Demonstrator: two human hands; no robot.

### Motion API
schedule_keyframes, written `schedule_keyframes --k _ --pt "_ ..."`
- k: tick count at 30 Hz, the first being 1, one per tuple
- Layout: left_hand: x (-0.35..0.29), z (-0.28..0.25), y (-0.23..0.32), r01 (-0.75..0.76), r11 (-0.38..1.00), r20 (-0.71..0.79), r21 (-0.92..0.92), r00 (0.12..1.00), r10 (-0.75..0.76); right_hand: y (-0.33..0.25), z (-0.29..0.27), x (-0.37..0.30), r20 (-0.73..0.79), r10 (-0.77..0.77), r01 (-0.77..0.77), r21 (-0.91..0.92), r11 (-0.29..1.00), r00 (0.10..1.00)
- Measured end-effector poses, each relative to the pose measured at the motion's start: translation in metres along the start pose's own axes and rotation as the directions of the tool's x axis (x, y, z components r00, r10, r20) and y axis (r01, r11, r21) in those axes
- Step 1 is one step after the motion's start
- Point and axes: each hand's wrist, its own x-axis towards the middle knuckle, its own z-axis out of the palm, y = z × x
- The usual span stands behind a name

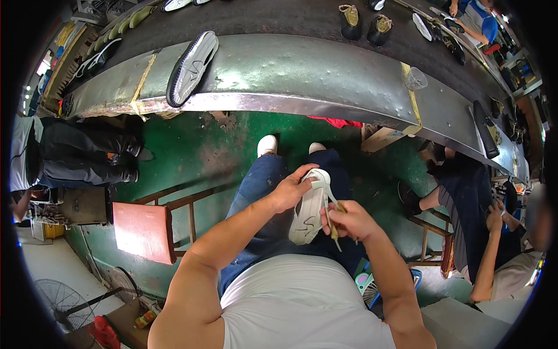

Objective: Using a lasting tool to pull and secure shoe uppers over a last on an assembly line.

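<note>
A white shoe (307, 218) with a dark curved line on its side is held above my lap. My left hand (289, 191) grips it near its upper end, with the fingers over the opening. From that end a white lace-like strip (329, 189) runs down to my right hand (350, 221). The right fingers are closed beside the shoe around a slim yellowish tool (333, 231), whose kind I cannot make out. The strip passes by these fingers, and its loose end seems to hang below them.
A metal-edged bench (261, 64) with a dark belt crosses ahead, carrying a grey shoe (193, 68) and dark shoes (350, 22). A brown stool (143, 231) stands left, a fan (64, 302) lower left. A seated co-worker (494, 232) is at right; another person (75, 151) is at left.
</note>
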Motion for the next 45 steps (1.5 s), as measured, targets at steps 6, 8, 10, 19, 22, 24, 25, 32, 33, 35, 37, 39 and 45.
schedule_keyframes --k 6,8,10,19,22,24,25,32,33,35,37,39,45 --pt "-0.002 0.0 -0.005 -0.013 0.991 -0.08 0.133 0.996 0.024 0.009 0.02 -0.012 -0.203 -0.015 -0.025 -0.189 0.982 0.979" --pt "-0.002 -0.001 -0.005 -0.02 0.996 -0.061 0.091 0.998 0.026 0.021 0.017 -0.011 -0.227 -0.083 0.006 -0.321 0.947 0.97" --pt "-0.005 -0.001 -0.005 -0.03 0.99 -0.076 0.134 0.996 0.041 0.026 0.022 -0.013 -0.282 -0.112 -0.022 -0.434 0.901 0.953" --pt "-0.03 0.003 0.015 -0.069 0.994 0.051 0.089 0.997 0.065 0.039 0.037 -0.028 -0.26 -0.46 -0.123 -0.944 0.307 0.849" --pt "-0.036 0.009 0.021 0.011 0.971 0.094 -0.241 0.996 0.012 0.036 0.045 -0.029 -0.246 -0.458 -0.186 -0.967 0.172 0.854" --pt "-0.027 0.018 0.018 0.038 0.986 -0.17 -0.16 0.983 -0.066 0.027 0.055 -0.027 -0.254 -0.426 -0.229 -0.967 0.108 0.868" --pt "-0.024 0.016 0.017 0.037 0.982 -0.189 -0.184 0.979 -0.072 0.023 0.057 -0.026 -0.263 -0.396 -0.27 -0.962 0.04 0.88" --pt "-0.037 0.008 0.019 -0.196 0.98 -0.207 0.044 0.958 0.201 0.015 0.02 -0.057 -0.107 -0.317 0.15 -0.713 0.685 0.942" --pt "-0.046 0.014 0.027 -0.326 0.92 -0.183 0.217 0.912 0.366 0.022 0.02 -0.062 -0.187 -0.41 0.203 -0.646 0.736 0.893" --pt "-0.072 0.031 0.05 -0.414 0.809 -0.101 0.416 0.864 0.494 0.027 0.024 -0.065 -0.282 -0.487 0.263 -0.571 0.778 0.827" --pt "-0.086 0.035 0.056 -0.616 0.612 0.108 0.496 0.743 0.66 0.02 0.035 -0.055 -0.288 -0.643 0.438 -0.535 0.722 0.709" --pt "-0.096 0.044 0.06 -0.717 0.391 0.292 0.578 0.628 0.721 0.019 0.034 -0.044 -0.212 -0.755 0.561 -0.553 0.616 0.62" --pt "-0.103 0.045 0.014 -0.72 0.307 0.397 0.623 0.628 0.669 0.036 0.052 -0.019 -0.13 -0.719 0.532 -0.586 0.611 0.682"
